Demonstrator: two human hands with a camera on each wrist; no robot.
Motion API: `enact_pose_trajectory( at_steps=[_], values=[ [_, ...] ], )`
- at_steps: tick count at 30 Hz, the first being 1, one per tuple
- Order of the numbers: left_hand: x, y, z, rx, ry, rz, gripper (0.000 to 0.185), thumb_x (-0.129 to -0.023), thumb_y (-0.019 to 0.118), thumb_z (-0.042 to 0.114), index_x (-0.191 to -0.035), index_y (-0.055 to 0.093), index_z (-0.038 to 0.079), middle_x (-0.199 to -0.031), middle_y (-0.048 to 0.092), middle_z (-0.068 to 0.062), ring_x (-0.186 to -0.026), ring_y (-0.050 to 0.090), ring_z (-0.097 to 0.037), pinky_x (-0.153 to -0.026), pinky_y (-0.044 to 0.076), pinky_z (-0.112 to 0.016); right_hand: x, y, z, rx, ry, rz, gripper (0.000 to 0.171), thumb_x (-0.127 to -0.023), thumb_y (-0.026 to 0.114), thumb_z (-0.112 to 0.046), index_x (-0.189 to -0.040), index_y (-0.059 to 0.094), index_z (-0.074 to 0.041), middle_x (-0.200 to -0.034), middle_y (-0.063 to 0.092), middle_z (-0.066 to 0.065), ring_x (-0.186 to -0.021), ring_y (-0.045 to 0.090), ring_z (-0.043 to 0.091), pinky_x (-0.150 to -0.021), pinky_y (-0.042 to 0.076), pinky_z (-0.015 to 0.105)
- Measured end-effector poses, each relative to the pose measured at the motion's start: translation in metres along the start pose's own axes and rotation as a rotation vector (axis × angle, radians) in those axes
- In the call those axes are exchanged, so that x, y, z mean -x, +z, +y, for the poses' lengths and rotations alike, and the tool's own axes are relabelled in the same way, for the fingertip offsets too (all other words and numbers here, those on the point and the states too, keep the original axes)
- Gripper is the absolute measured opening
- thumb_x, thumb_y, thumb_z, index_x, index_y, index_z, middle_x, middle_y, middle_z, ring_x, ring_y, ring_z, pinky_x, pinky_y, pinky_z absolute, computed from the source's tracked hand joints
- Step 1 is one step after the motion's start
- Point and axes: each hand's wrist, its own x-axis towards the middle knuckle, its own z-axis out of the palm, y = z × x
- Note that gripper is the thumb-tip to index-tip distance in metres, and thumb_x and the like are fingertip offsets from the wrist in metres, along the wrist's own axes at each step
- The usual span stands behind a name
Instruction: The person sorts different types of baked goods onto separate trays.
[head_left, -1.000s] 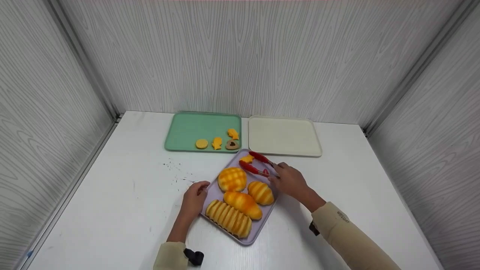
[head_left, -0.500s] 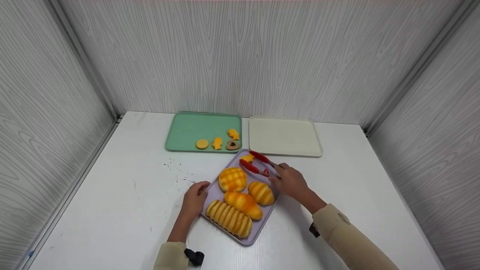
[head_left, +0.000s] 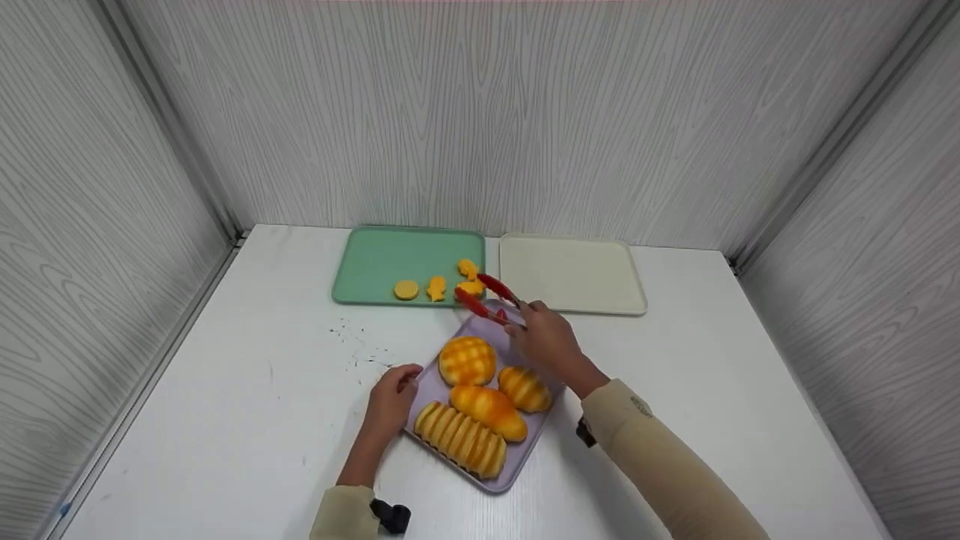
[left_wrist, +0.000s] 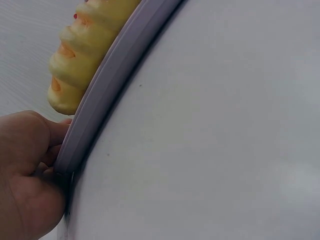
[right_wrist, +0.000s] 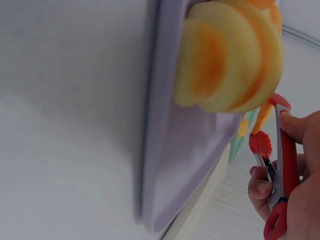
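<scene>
My left hand (head_left: 388, 401) holds the left edge of the lilac tray (head_left: 429, 387), with its fingers at the rim in the left wrist view. In my right hand (head_left: 551, 341) is a pair of red-tipped tongs (head_left: 475, 304). Between the tips sits an orange-yellow fish-shaped biscuit (head_left: 469, 289), held over the near right corner of the green tray (head_left: 390, 259); the right wrist view also shows the biscuit (right_wrist: 262, 118) at the tips. It hides the heart-centred biscuit there. A round biscuit (head_left: 406, 290) and two more fish-shaped biscuits (head_left: 436, 289) lie on the green tray.
On the lilac tray lie a round checked bun (head_left: 466, 361), a striped croissant (head_left: 524, 389), a smooth oval bread (head_left: 489, 413) and a ridged loaf (head_left: 460, 439). A cream tray (head_left: 570, 274) stands right of the green one. Grey panels enclose the white table.
My right hand has moved forward and left, and the tongs have lifted the fish-shaped biscuit off the lilac tray to over the green tray. The left hand has stayed at the rim.
</scene>
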Motion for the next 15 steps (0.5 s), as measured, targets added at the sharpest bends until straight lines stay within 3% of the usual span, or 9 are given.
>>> enact_pose_trajectory(
  at_steps=[4,8,15],
  values=[
    [0.000,-0.002,0.001,-0.001,0.011,0.006,0.029,-0.102,0.052,0.007,-0.127,0.066,0.007,-0.117,0.065,-0.010,-0.108,0.060,-0.023,-0.096,0.050,-0.044,-0.022,0.004,-0.021,0.008,-0.008,0.048,0.062,-0.097,0.064,-0.042,-0.142,0.055,-0.002,-0.128,0.062,0.018,-0.105,0.066,0.036,-0.096,0.054,0.048],
    [0.000,-0.003,0.002,0.010,-0.023,0.012,0.029,-0.102,0.052,0.009,-0.128,0.065,0.008,-0.118,0.065,-0.009,-0.108,0.059,-0.023,-0.097,0.050,-0.044,-0.042,0.011,-0.040,0.001,0.004,0.077,0.059,-0.097,0.066,-0.038,-0.138,0.057,0.002,-0.123,0.063,0.020,-0.101,0.067,0.037,-0.094,0.055,0.048],
    [0.001,-0.003,0.001,0.006,-0.022,-0.009,0.029,-0.102,0.051,0.010,-0.128,0.065,0.008,-0.121,0.065,-0.009,-0.111,0.059,-0.024,-0.099,0.049,-0.045,-0.069,0.026,-0.067,0.051,0.070,0.027,0.056,-0.100,0.061,-0.042,-0.137,0.058,-0.001,-0.124,0.062,0.017,-0.104,0.066,0.031,-0.096,0.054,0.043]
  ],
)
